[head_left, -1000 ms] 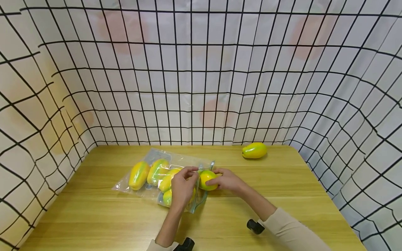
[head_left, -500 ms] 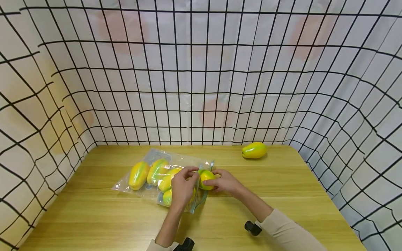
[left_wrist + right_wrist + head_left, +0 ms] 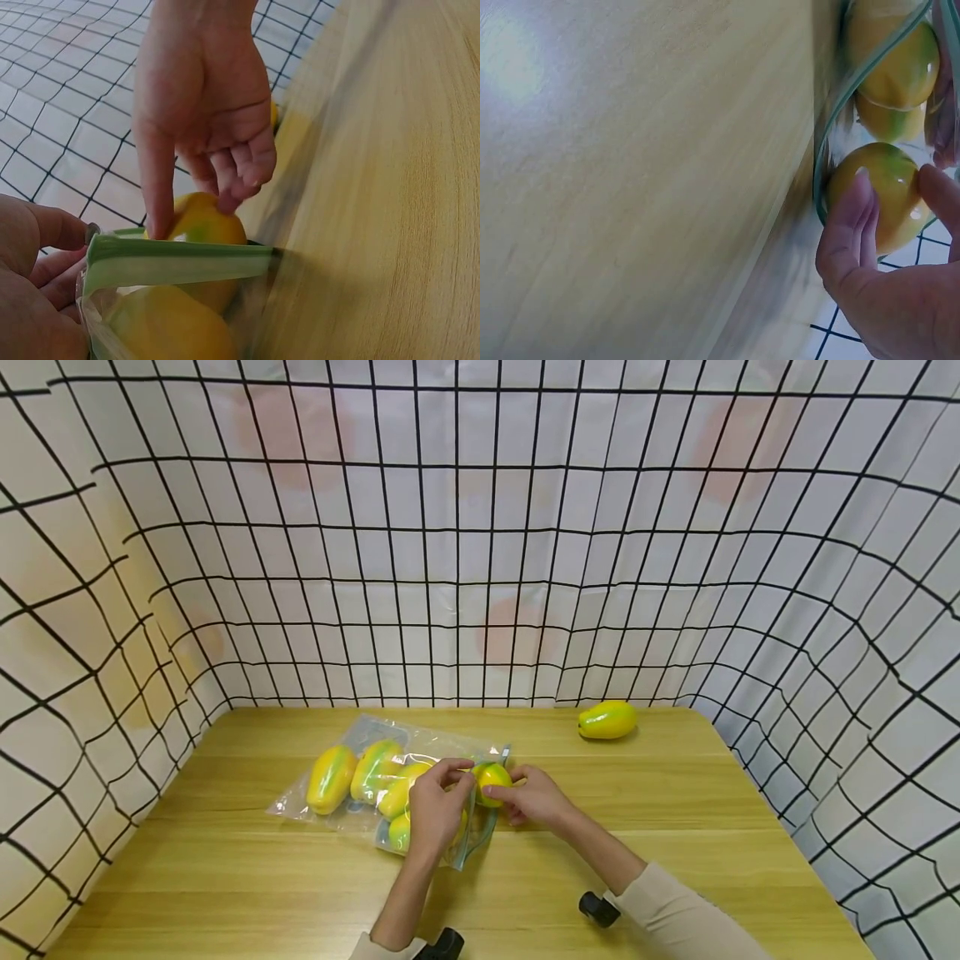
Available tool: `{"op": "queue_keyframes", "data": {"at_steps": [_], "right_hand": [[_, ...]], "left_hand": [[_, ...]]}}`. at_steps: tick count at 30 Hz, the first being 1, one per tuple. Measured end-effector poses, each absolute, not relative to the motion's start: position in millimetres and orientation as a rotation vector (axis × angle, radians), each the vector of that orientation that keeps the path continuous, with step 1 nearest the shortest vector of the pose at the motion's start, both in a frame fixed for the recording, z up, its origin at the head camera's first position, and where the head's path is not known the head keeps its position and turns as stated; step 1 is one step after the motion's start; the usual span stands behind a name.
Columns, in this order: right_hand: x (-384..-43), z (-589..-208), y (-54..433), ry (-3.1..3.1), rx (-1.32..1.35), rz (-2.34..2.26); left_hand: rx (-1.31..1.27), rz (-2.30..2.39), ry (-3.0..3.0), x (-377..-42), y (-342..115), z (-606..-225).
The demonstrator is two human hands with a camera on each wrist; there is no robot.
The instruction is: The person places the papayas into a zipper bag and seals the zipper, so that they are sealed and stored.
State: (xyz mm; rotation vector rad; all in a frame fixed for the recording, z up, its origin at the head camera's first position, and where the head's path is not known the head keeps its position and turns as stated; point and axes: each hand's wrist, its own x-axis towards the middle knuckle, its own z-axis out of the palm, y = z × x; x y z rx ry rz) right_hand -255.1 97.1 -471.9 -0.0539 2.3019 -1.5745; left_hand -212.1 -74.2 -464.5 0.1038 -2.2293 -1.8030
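Note:
A clear zip bag (image 3: 442,744) with a green-edged mouth lies on the table, several yellow-green papayas (image 3: 331,779) inside it. My left hand (image 3: 437,810) holds the upper edge of the mouth between thumb and fingers, lifting it apart from the lower edge. At that mouth, my right hand (image 3: 542,797) grips another papaya (image 3: 491,783) with thumb and fingers. In the right wrist view, this papaya (image 3: 885,191) sits within the green rim, with more fruit beyond it. The left wrist view shows its lower part behind the green strip (image 3: 176,259).
One loose papaya (image 3: 608,720) lies at the back right of the wooden table (image 3: 637,852). White cloth walls (image 3: 480,552) with black grid lines stand around the back and sides. Black wrist mounts (image 3: 598,909) sit by both sleeves.
My right hand has moved slightly left, pushing the gripped papaya farther into the bag's mouth. The left hand and the loose papaya have stayed in place.

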Motion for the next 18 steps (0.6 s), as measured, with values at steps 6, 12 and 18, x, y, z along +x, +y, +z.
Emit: {"op": "queue_keyframes", "data": {"at_steps": [6,12,18], "right_hand": [[-254.2,-466.9,94.5,2.243,-0.004,-1.659],[-255.5,-467.7,92.5,2.203,0.007,-1.75],[-253.7,-467.0,88.3,2.141,0.025,-1.836]], "left_hand": [[0.1,-1.793,-2.227,-211.3,-74.4,-463.9],[0.086,-1.776,-2.223,-210.8,-75.0,-463.8],[0.076,-1.777,-2.226,-210.6,-74.1,-463.8]]}}
